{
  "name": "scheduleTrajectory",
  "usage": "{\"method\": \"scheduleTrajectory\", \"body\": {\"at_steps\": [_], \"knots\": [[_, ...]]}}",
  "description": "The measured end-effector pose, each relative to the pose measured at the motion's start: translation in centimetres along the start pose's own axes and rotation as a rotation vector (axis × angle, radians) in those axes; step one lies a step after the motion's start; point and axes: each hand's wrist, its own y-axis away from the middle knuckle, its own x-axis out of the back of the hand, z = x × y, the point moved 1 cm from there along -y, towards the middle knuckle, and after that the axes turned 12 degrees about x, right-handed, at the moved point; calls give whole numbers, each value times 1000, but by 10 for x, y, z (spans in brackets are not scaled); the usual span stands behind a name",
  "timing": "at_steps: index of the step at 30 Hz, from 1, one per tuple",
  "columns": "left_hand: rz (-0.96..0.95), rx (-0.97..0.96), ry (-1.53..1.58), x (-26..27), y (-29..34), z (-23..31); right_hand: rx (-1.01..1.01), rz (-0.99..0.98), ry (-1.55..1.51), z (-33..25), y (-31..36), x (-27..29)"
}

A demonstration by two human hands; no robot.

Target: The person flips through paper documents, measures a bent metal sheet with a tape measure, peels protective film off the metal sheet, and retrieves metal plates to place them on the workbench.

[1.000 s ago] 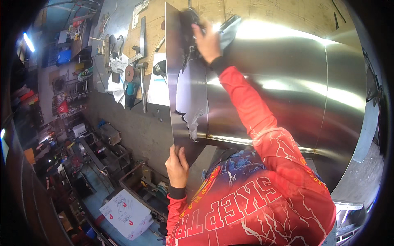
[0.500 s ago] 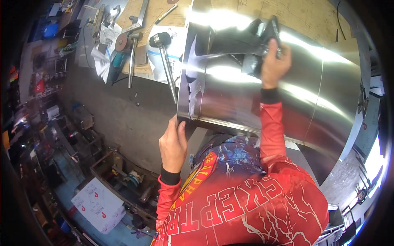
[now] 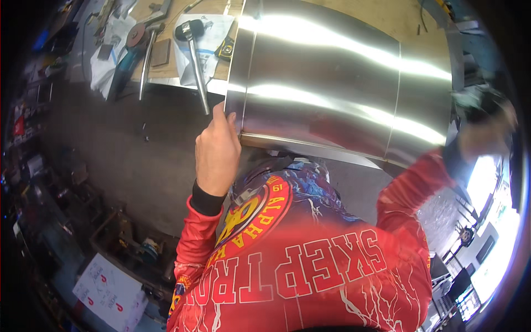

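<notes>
A shiny folded sheet-metal panel [image 3: 323, 74] lies on the wooden bench, its near edge bent down towards me. My left hand [image 3: 217, 155] is closed on the panel's near left corner, thumb and fingers pinching the edge. Out past the panel's right end, my right hand [image 3: 489, 135] is smeared by motion. A crumpled dark plastic film [image 3: 482, 104] shows at its fingers and seems held there. The panel's upper face is bare metal with thin bend lines across it.
Left of the panel, a black-headed mallet [image 3: 194, 61] rests on paper beside a tape measure [image 3: 224, 48]. An angle grinder [image 3: 128, 58] and a hammer [image 3: 149, 61] lie further left. A white printed sheet [image 3: 108, 290] is low at the left, near dark machinery.
The dark film has come away from the panel's top. My right hand has swung from above the panel to the far right. My left hand stays on the panel's edge.
</notes>
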Motion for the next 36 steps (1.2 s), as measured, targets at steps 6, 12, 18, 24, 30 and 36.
{"method": "scheduleTrajectory", "body": {"at_steps": [6,12,18,24,30,36], "knots": [[-55,19,-30,1,5,8,-492,-533,-1065,-162,125,-141],[-14,22,11,2,12,25,-397,-800,-818,-248,137,-253],[4,90,46,8,15,41,-194,-826,-715,-249,137,-344],[-18,147,94,10,14,44,-621,-219,-801,-152,102,-425],[-26,97,85,7,16,37,-1381,377,-1346,-16,46,-309],[-48,77,-80,3,8,37,-1647,416,-1683,-108,81,-86]]}}
